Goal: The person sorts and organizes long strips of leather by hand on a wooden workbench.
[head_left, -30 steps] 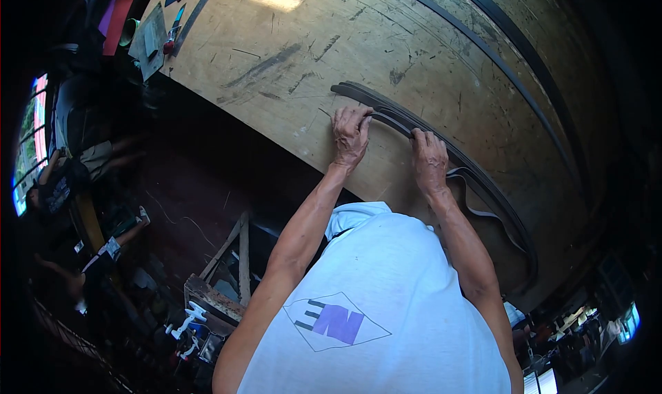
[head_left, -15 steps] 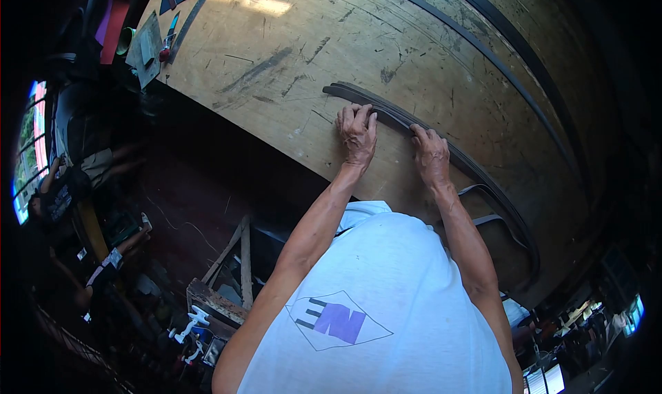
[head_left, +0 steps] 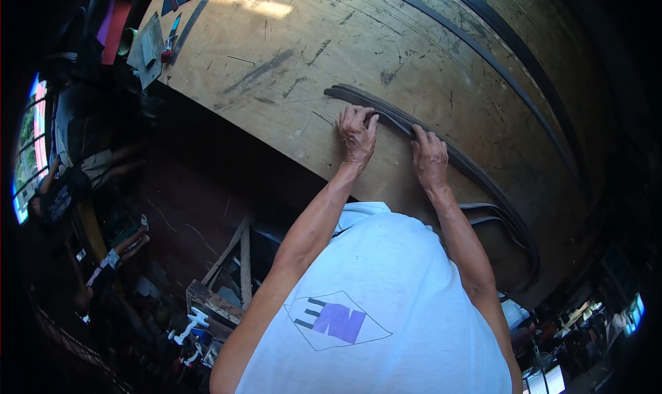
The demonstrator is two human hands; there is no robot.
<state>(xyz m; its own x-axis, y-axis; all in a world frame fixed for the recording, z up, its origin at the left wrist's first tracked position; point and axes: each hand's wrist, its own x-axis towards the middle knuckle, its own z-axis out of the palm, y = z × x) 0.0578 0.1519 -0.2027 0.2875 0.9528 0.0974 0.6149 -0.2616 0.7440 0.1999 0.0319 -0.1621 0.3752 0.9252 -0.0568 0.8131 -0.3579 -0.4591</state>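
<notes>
A bundle of long dark straps [head_left: 476, 170], leather by their look, lies curved across the wooden tabletop. My left hand [head_left: 357, 133] pinches one strap near the bundle's left end, its fingers curled at the near edge. My right hand [head_left: 431, 161] is closed on the same strap a little further right. Between the hands the strap [head_left: 394, 122] stands slightly apart from the others, its paler side showing. The fingertips of both hands are partly hidden against the straps. Right of my right forearm, loose strap ends [head_left: 488, 218] bow out from the bundle.
Two more long dark strips [head_left: 476, 39] run along the far side of the table [head_left: 276, 111]. At the far left corner lie a cutter knife [head_left: 172, 35], a flat plate [head_left: 146, 53] and dark scraps. Another person [head_left: 62, 194] is at the left. A wooden frame [head_left: 234, 270] stands below the table edge.
My right hand has shifted very slightly left along the strap, and the loose strap ends by my right forearm have moved a little. My left hand stays nearly in place.
</notes>
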